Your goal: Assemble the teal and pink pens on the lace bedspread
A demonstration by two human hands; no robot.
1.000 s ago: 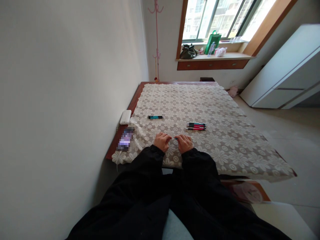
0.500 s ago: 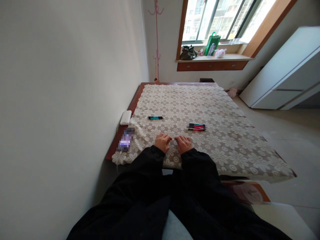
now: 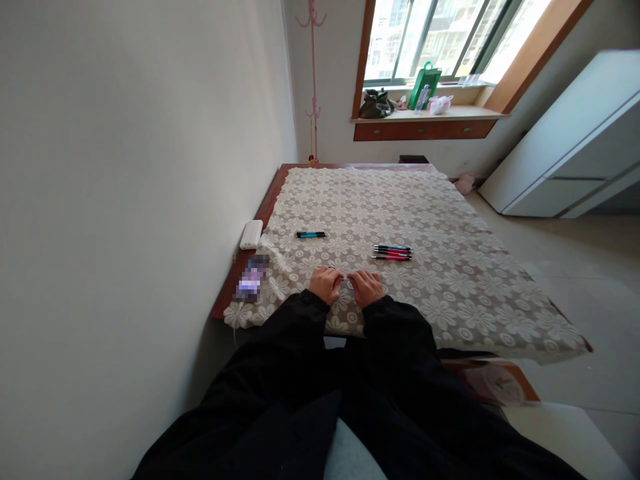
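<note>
My left hand (image 3: 326, 285) and my right hand (image 3: 367, 287) are close together over the near edge of the table, fingers curled into a pinch. A small, thin piece seems to bridge the gap between the fingertips, too small to name. Ahead and to the right, several pens (image 3: 393, 253) in teal, red and black lie side by side. Farther left rest teal-and-black pens (image 3: 311, 235), their tips pointing sideways. Neither hand touches these pens.
A floral lace tablecloth (image 3: 360, 207) covers the table. At its left edge are a white power bank (image 3: 251, 235) and a blurred phone (image 3: 251, 279), with the wall (image 3: 150, 167) alongside. A chair (image 3: 500, 383) stands at the near right.
Both hands keep nearly the same place and pinch; the right fingertips look slightly closer to the left. The pens have not moved.
</note>
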